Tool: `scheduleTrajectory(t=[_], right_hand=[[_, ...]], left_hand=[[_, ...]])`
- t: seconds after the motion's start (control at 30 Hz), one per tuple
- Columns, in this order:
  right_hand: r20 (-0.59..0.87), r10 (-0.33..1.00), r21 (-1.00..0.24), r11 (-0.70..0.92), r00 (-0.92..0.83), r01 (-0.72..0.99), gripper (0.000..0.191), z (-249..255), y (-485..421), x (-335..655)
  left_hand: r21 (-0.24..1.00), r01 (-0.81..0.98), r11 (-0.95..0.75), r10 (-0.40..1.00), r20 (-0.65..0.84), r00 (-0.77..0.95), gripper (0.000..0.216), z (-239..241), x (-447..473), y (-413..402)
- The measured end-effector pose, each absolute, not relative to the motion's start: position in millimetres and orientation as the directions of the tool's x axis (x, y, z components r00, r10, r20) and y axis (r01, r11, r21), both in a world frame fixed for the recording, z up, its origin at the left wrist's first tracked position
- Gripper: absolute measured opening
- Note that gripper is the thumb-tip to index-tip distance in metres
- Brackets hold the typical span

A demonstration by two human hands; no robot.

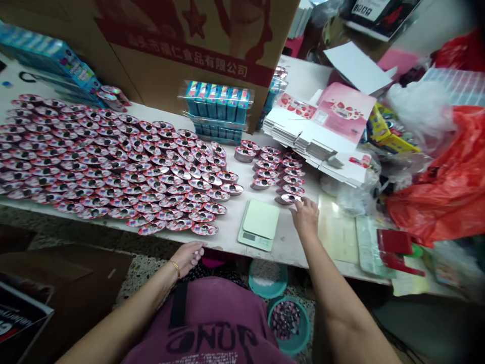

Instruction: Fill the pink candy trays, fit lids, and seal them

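My right hand [306, 215] has its fingertips closed on the near edge of an oval printed card stack [288, 198], the nearest in a short column. A pale green digital scale [260, 222] lies left of this hand, its plate bare. My left hand [189, 258], with a gold bracelet on the wrist, is held at the table's front edge. Its fingers are curled in, and whatever they may hold is hidden. Just beyond it, many pink and red oval card stacks [166, 202] with dark centre holes cover the table's left side.
A large cardboard box [151, 50] stands behind blue small boxes in clear packs [217, 108]. Flattened pink and white cartons [322, 126] are piled at right, near a red plastic bag [443, 187]. Below the table's edge are two teal basins [268, 288], one holding dark pink wrapped pieces [285, 319].
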State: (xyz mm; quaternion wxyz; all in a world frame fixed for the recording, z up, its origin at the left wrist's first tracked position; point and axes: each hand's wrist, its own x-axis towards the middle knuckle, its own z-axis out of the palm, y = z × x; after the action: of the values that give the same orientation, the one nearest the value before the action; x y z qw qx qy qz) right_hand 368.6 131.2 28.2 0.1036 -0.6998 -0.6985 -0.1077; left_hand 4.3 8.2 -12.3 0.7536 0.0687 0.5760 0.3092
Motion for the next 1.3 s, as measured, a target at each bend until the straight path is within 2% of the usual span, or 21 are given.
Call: scheduleTrajectory(t=[0.1, 0.27, 0.43, 0.57, 0.67, 0.8, 0.97, 1.07, 1.17, 1.23, 1.3], right_hand=[[0.25, 0.963, 0.1, 0.079, -0.102, 0.992, 0.014, 25, 147, 381], [0.28, 0.937, 0.096, 0.187, -0.207, 0.978, 0.014, 43, 119, 348], [0.17, 0.908, -0.022, 0.392, -0.383, 0.92, 0.016, 52, 78, 297], [0.215, 0.915, -0.144, 0.376, -0.342, 0.915, 0.021, 39, 46, 261], [0.2, 0.849, -0.233, 0.526, -0.489, 0.818, 0.024, 28, 17, 230], [0.082, 0.777, -0.277, 0.619, -0.624, 0.734, 0.017, 21, -11, 201], [0.073, 0.702, -0.336, 0.687, -0.709, 0.645, 0.014, 25, -22, 211], [0.136, 0.758, -0.416, 0.628, -0.638, 0.657, 0.018, 28, -20, 235], [0.226, 0.899, -0.525, 0.438, -0.376, 0.73, 0.021, 35, -5, 267], [0.237, 0.949, -0.57, 0.31, -0.21, 0.761, 0.022, 41, 10, 286], [0.24, 0.96, -0.577, 0.26, -0.144, 0.774, 0.021, 47, 27, 296]], left_hand=[[0.392, -0.479, 0.785, 0.554, -0.791, 0.261, 0.015, 0, 16, 5], [0.208, -0.623, 0.754, 0.569, -0.68, 0.462, 0.024, 22, 39, 21], [0.22, -0.637, 0.738, 0.599, -0.648, 0.47, 0.028, 25, 53, 30], [0.205, -0.609, 0.766, 0.569, -0.659, 0.493, 0.03, 24, 60, 25], [0.158, -0.6, 0.784, 0.533, -0.667, 0.521, 0.03, 24, 64, 15], [0.138, -0.581, 0.802, 0.506, -0.673, 0.539, 0.028, 23, 63, 1], [0.14, -0.489, 0.861, 0.447, -0.668, 0.595, 0.034, 24, 59, -8], [0.19, -0.415, 0.89, 0.42, -0.695, 0.583, 0.037, 24, 56, -8], [0.241, -0.387, 0.89, 0.423, -0.755, 0.502, 0.041, 21, 49, -7], [0.256, -0.392, 0.883, 0.427, -0.786, 0.447, 0.041, 17, 44, -7], [0.266, -0.402, 0.876, 0.434, -0.798, 0.418, 0.039, 15, 39, -8]])
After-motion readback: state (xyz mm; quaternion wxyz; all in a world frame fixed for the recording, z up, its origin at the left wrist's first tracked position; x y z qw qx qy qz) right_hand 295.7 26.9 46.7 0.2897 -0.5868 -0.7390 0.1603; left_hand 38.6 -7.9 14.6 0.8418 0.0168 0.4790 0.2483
